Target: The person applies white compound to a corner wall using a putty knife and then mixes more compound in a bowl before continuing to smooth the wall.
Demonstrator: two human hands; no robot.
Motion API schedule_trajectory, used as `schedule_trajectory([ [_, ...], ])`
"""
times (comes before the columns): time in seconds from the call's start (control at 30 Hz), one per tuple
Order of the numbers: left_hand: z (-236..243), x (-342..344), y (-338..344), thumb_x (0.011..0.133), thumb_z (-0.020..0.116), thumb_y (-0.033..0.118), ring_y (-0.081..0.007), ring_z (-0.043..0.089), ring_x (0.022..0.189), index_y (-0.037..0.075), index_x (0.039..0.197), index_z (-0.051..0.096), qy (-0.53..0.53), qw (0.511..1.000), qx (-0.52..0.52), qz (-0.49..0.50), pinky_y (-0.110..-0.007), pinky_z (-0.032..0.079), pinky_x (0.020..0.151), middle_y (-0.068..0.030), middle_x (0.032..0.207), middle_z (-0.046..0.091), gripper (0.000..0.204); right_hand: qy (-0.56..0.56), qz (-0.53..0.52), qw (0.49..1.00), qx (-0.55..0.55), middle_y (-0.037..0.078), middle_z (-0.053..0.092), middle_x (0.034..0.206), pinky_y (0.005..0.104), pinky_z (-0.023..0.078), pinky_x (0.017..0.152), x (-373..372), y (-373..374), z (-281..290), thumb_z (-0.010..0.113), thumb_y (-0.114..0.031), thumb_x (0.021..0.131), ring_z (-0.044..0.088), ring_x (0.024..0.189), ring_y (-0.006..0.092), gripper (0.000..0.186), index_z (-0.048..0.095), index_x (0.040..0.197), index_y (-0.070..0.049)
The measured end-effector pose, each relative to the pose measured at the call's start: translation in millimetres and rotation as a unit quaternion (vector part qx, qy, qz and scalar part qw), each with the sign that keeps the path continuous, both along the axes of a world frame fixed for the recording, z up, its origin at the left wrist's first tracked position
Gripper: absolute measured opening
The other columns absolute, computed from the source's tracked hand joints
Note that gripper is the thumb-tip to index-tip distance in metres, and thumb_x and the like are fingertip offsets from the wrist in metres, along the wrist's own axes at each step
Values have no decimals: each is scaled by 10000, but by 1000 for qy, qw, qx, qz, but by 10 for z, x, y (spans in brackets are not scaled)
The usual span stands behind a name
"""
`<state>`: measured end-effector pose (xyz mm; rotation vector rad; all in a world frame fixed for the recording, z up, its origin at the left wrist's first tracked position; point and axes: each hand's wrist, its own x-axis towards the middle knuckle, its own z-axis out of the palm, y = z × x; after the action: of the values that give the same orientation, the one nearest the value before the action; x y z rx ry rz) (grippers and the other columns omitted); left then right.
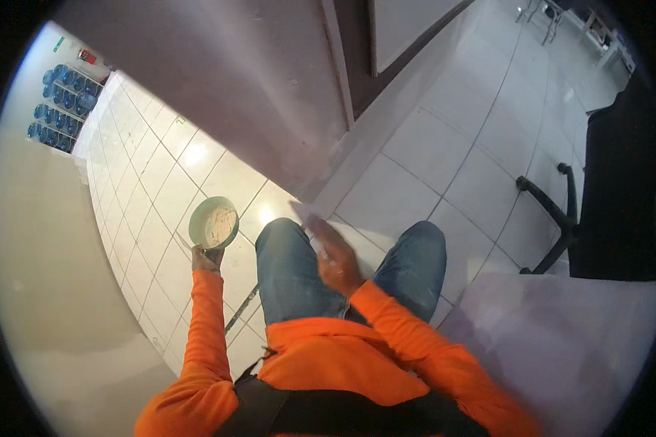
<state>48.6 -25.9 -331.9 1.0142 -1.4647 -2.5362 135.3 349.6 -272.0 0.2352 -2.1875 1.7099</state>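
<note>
My left hand is closed on the underside and near rim of a round green bowl, held out over the floor to the left. Inside lies a pale pinkish paste, spread unevenly against the wall of the bowl. Above my thighs, my right hand is closed on a flat pale scraper; its blade points up and left toward the foot of the wall corner. Motion blur softens the scraper's outline, and my fingers hide its handle.
A mauve wall ends in a corner just ahead. Several blue water jugs stand on a rack at the far left. At right is a black swivel chair, its legs reaching over the white tiles. A pale wall runs along the left.
</note>
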Motion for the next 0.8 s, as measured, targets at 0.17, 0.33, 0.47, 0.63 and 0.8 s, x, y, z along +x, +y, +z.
schedule_trajectory([
  [0.17, 204, -76, 139, 888, 512, 301, -288, 628, 1033, 45, 1154, 502, 20, 999, 6, -35, -461, 538, 905, -149, 1132, 613, 370, 297, -135, 902, 284, 83, 562, 1333, 410, 404, 1060, -757, 981, 1596, 573, 13, 826, 501, 1263, 270, 525, 535, 1332, -123],
  [0.33, 208, -59, -313, 860, 539, 285, -295, 635, 992, 28, 1152, 518, 38, 998, -31, -39, -447, 548, 860, -160, 1139, 610, 390, 312, -74, 885, 339, 48, 564, 1338, 387, 457, 1010, -861, 1016, 2142, 555, 59, 782, 520, 1251, 248, 575, 570, 1311, -168],
  [0.47, 83, -117, -461, 856, 533, 277, -303, 630, 1006, -12, 1169, 510, 63, 997, -9, -34, -430, 558, 849, -189, 1142, 601, 426, 279, -56, 905, 316, 20, 560, 1344, 365, 451, 1019, -849, 1047, 906, 522, 90, 741, 517, 1254, 235, 635, 578, 1304, -198],
  [0.63, 180, -386, -479, 885, 491, 258, -293, 627, 1005, -19, 1189, 496, 68, 997, -35, -26, -419, 567, 833, -181, 1131, 596, 412, 121, 4, 957, 263, 46, 521, 1382, 382, 381, 1079, -554, 896, -190, 504, 0, 786, 468, 1295, 246, 580, 547, 1326, -207],
  [0.8, 193, -342, -227, 892, 492, 261, -290, 628, 1011, -2, 1188, 496, 91, 994, -35, -45, -418, 561, 852, -173, 1147, 593, 396, 25, 46, 992, 119, 116, 641, 1185, 336, 489, 887, -244, 595, -717, 498, 16, 817, 608, 1102, 228, 448, 626, 1214, -147],
])
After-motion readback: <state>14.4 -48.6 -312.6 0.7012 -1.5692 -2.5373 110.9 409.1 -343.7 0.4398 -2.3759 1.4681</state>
